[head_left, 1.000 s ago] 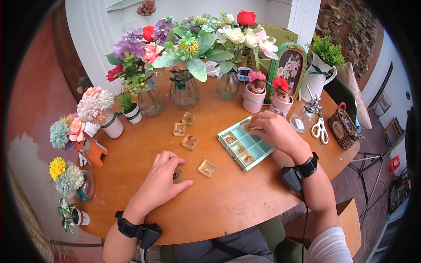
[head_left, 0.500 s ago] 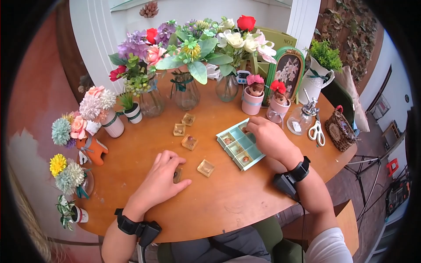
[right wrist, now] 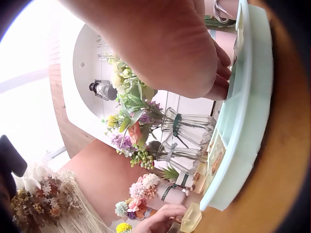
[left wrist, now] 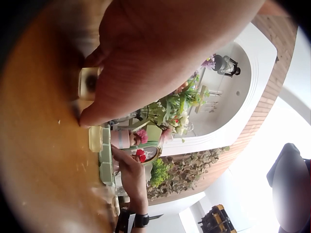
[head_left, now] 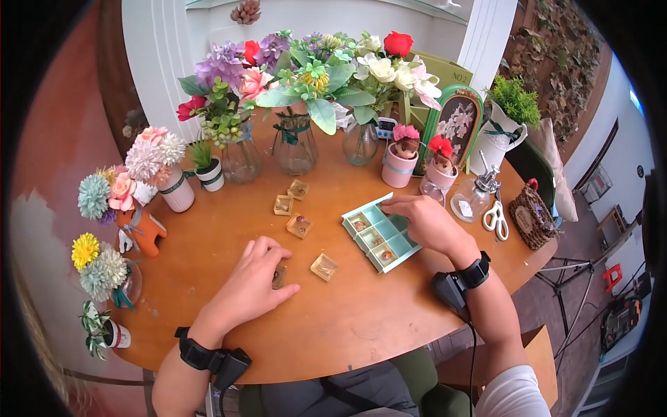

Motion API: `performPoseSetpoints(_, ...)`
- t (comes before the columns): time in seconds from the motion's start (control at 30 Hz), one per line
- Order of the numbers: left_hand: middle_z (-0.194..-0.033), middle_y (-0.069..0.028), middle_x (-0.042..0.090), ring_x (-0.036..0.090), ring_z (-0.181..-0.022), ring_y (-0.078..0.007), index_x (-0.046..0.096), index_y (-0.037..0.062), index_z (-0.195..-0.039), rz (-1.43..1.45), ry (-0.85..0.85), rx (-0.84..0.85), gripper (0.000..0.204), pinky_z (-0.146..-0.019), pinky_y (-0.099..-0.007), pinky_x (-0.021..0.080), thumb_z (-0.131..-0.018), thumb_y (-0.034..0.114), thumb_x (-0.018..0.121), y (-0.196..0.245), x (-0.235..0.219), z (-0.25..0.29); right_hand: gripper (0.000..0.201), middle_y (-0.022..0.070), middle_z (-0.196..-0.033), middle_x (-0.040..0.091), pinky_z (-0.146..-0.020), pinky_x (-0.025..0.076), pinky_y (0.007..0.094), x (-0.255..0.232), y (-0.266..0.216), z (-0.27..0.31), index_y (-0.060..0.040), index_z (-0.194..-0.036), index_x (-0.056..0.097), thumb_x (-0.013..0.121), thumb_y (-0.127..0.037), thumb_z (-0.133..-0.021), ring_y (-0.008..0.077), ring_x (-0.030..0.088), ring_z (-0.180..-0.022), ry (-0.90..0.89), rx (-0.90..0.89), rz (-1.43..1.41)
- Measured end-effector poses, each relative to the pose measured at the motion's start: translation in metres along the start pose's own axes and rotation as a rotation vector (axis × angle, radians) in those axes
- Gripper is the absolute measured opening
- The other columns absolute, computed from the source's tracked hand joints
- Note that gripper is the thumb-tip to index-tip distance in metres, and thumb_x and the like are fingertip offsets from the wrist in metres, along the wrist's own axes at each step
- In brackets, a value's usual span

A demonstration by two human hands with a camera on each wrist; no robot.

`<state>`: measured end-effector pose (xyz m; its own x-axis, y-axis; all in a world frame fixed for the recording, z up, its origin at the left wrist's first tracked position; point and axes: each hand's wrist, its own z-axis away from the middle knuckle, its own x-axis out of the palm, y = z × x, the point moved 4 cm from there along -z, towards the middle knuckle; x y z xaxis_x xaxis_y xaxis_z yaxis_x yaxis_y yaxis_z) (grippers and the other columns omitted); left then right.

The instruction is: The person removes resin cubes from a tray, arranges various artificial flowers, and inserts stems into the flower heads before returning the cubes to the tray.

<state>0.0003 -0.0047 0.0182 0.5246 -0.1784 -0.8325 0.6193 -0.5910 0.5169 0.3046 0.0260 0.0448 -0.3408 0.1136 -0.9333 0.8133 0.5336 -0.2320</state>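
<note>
My right hand point(head_left: 431, 221) reaches over the mint-green divided tray point(head_left: 367, 247), its fingertips down at a far compartment. In the right wrist view those fingers point(right wrist: 221, 90) dip behind the tray's near wall; I cannot tell whether they pinch anything. Some compartments hold small square boxes, such as the near one point(head_left: 386, 257) with a reddish-brown piece inside. The left hand point(head_left: 253, 281) rests on the table around another small clear box point(left wrist: 88, 83), thumb spread away from it. Just right of that hand lies a separate yellowish clear box point(head_left: 324, 267).
More little boxes point(head_left: 299, 226) sit mid-table. Glass vases of flowers point(head_left: 295, 146) line the back. Right of the tray stand pink doll pots point(head_left: 399, 163), a spray bottle point(head_left: 469, 198), white scissors point(head_left: 496, 221) and a woven basket point(head_left: 531, 215). An orange animal-shaped pot point(head_left: 144, 233) is at left.
A small brownish piece showed in my right fingers over the tray a second ago; now the hand is lower and the piece is hidden. The left hand has stayed around its box.
</note>
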Motion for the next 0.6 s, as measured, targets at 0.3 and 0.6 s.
performPoseSetpoints(0.3, -0.114, -0.0135, 0.051, 0.049, -0.114, -0.0326, 0.058, 0.0004, -0.117, 0.010, -0.042, 0.026, 0.045, -0.096, -0.0384, 0.044, -0.079, 0.017, 0.077, 0.002, -0.005, 0.001, 0.044, 0.0205, -0.116, 0.067, -0.091, 0.052, 0.0396, -0.001, 0.007, 0.004, 0.0033, -0.110, 0.069, 0.052, 0.012, -0.070, 0.0374, 0.065, -0.102, 0.014, 0.011, -0.058)
performPoseSetpoints(0.6, -0.110, -0.0083, 0.057, 0.061, -0.096, -0.0183, 0.057, 0.0008, -0.120, 0.152, -0.226, -0.121, 0.046, -0.081, -0.0299, 0.051, -0.080, 0.013, 0.078, -0.003, -0.014, -0.003, 0.021, 0.0057, -0.092, 0.070, -0.075, 0.051, 0.0283, -0.035, 0.014, 0.009, -0.0014, -0.107, 0.069, 0.057, 0.001, -0.090, 0.0127, 0.065, -0.086, 0.457, 0.225, -0.340)
